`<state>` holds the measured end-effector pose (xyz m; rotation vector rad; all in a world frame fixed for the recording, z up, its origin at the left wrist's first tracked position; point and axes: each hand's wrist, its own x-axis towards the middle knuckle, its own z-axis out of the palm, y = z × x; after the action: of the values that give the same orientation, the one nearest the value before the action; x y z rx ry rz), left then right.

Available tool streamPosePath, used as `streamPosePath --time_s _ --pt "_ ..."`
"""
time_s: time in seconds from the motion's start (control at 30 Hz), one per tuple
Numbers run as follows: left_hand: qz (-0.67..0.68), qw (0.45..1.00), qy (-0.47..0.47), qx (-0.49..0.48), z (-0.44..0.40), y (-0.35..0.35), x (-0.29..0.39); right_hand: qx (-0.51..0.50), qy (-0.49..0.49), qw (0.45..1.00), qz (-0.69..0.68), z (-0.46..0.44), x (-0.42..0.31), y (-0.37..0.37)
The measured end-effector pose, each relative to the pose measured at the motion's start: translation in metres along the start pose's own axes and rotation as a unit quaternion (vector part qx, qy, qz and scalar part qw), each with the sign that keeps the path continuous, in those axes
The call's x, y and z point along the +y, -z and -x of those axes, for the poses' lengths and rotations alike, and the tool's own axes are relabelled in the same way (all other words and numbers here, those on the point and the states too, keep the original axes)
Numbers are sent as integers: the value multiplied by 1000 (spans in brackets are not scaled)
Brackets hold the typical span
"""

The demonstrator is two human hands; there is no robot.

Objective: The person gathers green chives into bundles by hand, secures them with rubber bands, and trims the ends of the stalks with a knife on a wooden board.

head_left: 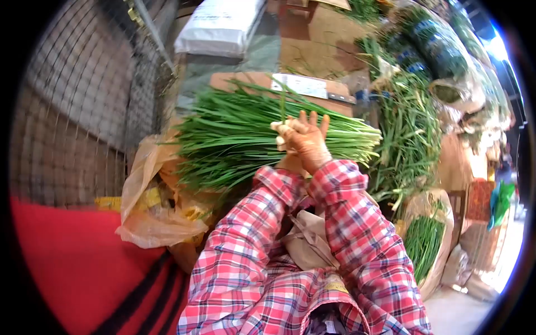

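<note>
A large bunch of garlic chives (pixel 229 131) lies crosswise in front of me, green leaves to the left and pale cut stalks to the right. My right hand (pixel 308 139) is on top of the bunch near its stalk half. Its thumb side pinches around a thin green strand (pixel 282 103) that stands up from the bunch, while the other fingers stretch out. Underneath it, my left hand (pixel 291 163) is mostly covered, with its wrist close to the right one; its fingers cannot be made out clearly. Behind the bunch, a black-handled cleaver (pixel 301 86) rests on a wooden board (pixel 229 80).
Loose chives (pixel 410 134) are heaped on the right. Plastic-wrapped bundles of greens (pixel 441 50) are stacked beyond. A white sack (pixel 220 25) lies at the back. Wire mesh (pixel 72 111) stands left, near an orange plastic bag (pixel 151 195). Another bag of chives (pixel 427 240) stands at right.
</note>
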<state>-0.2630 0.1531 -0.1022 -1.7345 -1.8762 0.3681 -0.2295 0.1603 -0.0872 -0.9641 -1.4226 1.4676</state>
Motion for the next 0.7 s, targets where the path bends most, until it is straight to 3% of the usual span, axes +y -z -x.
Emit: streamPosePath --time_s 0.03,0.07,0.1,0.13,0.2,0.23,0.27,0.33,0.37,0.4,0.47,0.53,0.57,0.67,0.7 --pt "-277 960 -28 6 -3 -12 14 -46 -43 998 30 9 -67 18" --pt "-59 998 -23 5 -4 9 -3 -95 -82 990 63 18 -133 37" --pt "161 986 -27 -5 -3 28 -24 -48 -77 993 81 31 -161 64" --pt "373 927 -38 -26 -2 37 -35 21 -82 995 43 47 -170 97" --pt "363 930 -43 -35 -2 39 -35 94 -126 987 31 82 -175 174" --pt "368 927 -48 -44 -4 42 -35 66 -218 968 108 100 -160 220" --pt "371 926 -50 -56 -4 44 -37 50 -225 835 500 123 -122 270" --pt "384 919 -61 -64 -3 43 -40 0 -317 644 696 147 -142 261" --pt "385 918 -66 -69 -5 45 -44 11 -240 771 590 160 -129 270" --pt "384 917 -73 -81 -4 50 -48 -16 -244 839 485 157 -147 252" --pt "371 920 -70 -109 -8 59 -52 -54 -275 892 355 142 -145 224" --pt "376 916 -82 -115 -9 65 -53 -171 -189 863 436 122 -121 205" --pt "366 919 -88 -120 -7 61 -51 -231 -179 802 521 109 -114 189" --pt "379 915 -90 -109 -2 54 -45 -342 -241 664 620 76 -60 154" --pt "371 917 -95 -110 -1 56 -44 -358 -244 659 615 66 -57 147"
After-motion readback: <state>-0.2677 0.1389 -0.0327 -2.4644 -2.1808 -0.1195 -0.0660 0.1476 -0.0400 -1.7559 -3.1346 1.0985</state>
